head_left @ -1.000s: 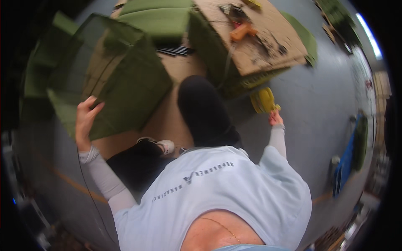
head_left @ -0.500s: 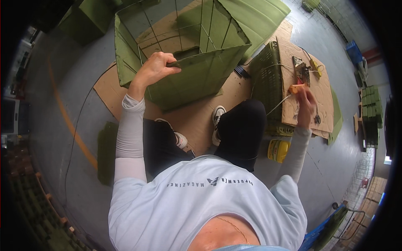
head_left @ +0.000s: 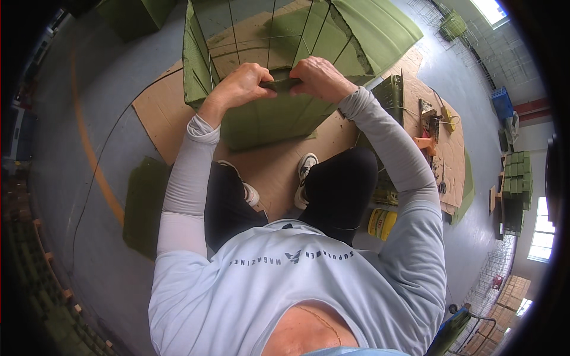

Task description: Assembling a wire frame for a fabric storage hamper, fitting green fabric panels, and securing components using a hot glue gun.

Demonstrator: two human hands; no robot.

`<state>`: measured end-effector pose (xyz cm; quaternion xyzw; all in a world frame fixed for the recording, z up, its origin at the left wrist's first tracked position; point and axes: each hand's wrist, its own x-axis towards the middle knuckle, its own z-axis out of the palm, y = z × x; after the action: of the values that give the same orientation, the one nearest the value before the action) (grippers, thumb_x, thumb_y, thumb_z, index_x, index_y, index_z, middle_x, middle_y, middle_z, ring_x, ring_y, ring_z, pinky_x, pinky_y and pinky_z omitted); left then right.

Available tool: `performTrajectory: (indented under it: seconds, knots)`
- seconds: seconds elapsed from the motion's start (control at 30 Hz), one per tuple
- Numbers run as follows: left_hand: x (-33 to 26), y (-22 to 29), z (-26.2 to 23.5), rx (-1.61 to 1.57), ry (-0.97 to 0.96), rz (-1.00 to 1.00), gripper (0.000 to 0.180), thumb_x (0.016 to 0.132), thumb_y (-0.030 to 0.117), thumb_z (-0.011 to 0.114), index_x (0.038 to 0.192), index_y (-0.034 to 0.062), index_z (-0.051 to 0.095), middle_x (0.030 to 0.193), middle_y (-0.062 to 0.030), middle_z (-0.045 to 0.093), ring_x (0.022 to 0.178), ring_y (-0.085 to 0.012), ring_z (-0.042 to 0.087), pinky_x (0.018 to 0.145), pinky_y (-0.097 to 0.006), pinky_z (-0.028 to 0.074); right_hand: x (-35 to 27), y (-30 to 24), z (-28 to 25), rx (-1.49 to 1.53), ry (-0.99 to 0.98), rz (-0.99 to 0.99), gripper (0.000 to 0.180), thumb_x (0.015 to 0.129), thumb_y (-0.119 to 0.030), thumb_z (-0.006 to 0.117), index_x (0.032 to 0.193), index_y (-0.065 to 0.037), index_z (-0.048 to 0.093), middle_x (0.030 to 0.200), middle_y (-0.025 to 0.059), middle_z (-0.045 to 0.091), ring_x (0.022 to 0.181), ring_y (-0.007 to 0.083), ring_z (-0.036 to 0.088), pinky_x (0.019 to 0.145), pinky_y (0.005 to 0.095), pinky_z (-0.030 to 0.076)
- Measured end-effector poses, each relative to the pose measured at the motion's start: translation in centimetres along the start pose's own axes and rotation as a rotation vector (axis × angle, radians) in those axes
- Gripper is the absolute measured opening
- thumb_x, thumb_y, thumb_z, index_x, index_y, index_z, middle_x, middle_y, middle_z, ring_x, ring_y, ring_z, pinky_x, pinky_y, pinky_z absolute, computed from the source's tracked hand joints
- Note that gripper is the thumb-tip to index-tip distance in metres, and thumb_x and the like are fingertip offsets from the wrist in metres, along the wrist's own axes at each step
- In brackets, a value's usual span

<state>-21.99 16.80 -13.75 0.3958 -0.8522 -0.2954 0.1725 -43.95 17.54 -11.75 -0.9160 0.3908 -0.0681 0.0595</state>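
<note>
In front of my feet stands a green fabric box (head_left: 267,126) on a wire frame (head_left: 270,37), its top side open. My left hand (head_left: 243,85) pinches the fabric along the near rim. A short way to its right, my right hand (head_left: 320,79) grips the same rim, thumb and fingers closed on the green edge. Between the hands the edge looks folded over the frame. An orange-handled glue gun (head_left: 425,144) lies on the cardboard-topped crate at my right, apart from both hands.
Cardboard sheets (head_left: 155,113) cover the floor under the box. The right-hand worktop of cardboard (head_left: 454,124) carries scissors (head_left: 442,187) and a yellow tool (head_left: 447,118). Beside my right knee sits a yellow tub (head_left: 382,224). A green panel (head_left: 144,207) lies at left; a cable (head_left: 107,139) crosses the floor.
My right hand has let go of the orange glue gun, leaving it on the worktop, and has come left to grip the box's rim. My left hand stays on the rim.
</note>
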Motion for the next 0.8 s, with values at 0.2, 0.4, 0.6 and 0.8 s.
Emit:
performTrajectory:
  seconds: [0.2,0.4,0.6,0.8]
  knots:
    - [0.0,0.3,-0.2,0.044,0.006,-0.004,0.035,0.070,0.019,0.077,0.097,-0.0019,0.068,0.086,-0.0193,0.066,0.079,-0.0301,0.064,0.072,-0.037,0.049,-0.4,-0.4,-1.4,-0.036,-0.149,0.109,0.033,0.068,-0.029,0.077,0.086,-0.003,0.066,0.077,0.0134,0.063,0.083,0.0338,0.062,0.071,0.0433,0.048]
    - [0.2,0.0,0.2,0.048,0.000,0.001,0.035,0.069,0.018,0.077,0.097,-0.0016,0.068,0.087,-0.0192,0.066,0.082,-0.0308,0.064,0.073,-0.036,0.050,0.7,0.5,1.1,-0.029,0.066,-0.080,0.051,0.060,-0.037,0.081,0.094,-0.003,0.064,0.073,0.0159,0.062,0.078,0.0353,0.063,0.069,0.0438,0.047]
    - [-0.2,-0.1,0.3,-0.003,0.050,0.059,0.028,0.070,0.013,0.074,0.086,-0.0067,0.063,0.074,-0.0118,0.057,0.062,-0.0226,0.050,0.059,-0.036,0.040,-1.0,0.6,-1.0,-0.037,-0.128,0.067,0.057,0.061,-0.040,0.080,0.101,-0.003,0.063,0.076,0.0145,0.063,0.079,0.0349,0.063,0.070,0.0432,0.047]
    - [0.0,-0.4,0.5,0.003,0.055,0.076,0.028,0.068,0.013,0.075,0.086,-0.0054,0.064,0.075,-0.0113,0.059,0.063,-0.0226,0.051,0.060,-0.036,0.041,0.2,-0.9,0.4,0.024,-0.066,0.048,0.046,0.064,-0.037,0.080,0.088,-0.002,0.063,0.083,0.0137,0.065,0.084,0.0338,0.063,0.072,0.0426,0.049]
